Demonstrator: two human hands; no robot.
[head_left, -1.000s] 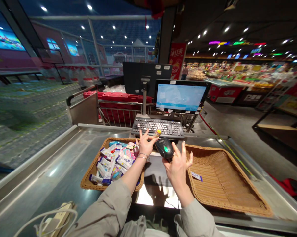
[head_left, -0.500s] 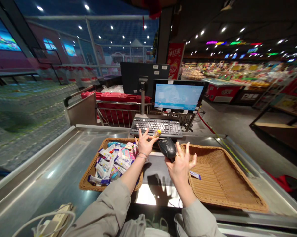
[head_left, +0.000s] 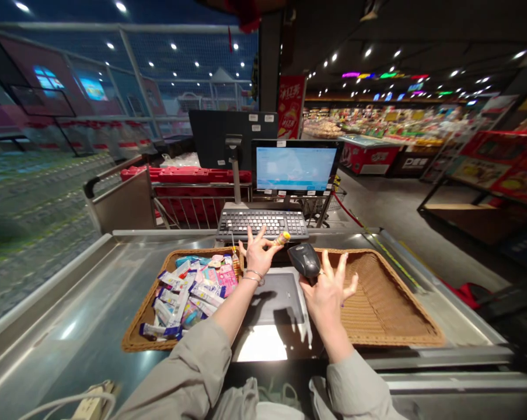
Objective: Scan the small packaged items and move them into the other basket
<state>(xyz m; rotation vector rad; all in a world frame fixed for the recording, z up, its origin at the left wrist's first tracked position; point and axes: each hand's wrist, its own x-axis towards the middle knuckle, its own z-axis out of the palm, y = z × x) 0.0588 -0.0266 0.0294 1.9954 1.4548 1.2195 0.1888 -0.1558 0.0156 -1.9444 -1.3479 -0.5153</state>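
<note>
My left hand (head_left: 258, 258) pinches a small yellow-capped bottle (head_left: 281, 239) between thumb and finger, its other fingers spread. This bottle lies almost level, in front of the keyboard. My right hand (head_left: 327, 294) grips a black barcode scanner (head_left: 304, 259), whose head points toward the bottle; several of that hand's fingers stick out. Left of my left wrist, a wicker basket (head_left: 134, 318) holds many white-and-purple sachets (head_left: 171, 306) and some pink and blue packets. Behind my right hand sits a second wicker basket (head_left: 390, 297), partly hidden by the hand.
A black keyboard (head_left: 263, 223) stands at the counter's far edge, below a lit monitor (head_left: 296, 169). A grey flat panel (head_left: 276, 297) is set between the baskets. Power strip and white cables (head_left: 94, 402) lie at lower left on the steel counter (head_left: 83, 291).
The camera view has turned to the right. Relative to the counter, both hands have shifted right with the bottle and scanner. A sachet seen in the right basket is now hidden.
</note>
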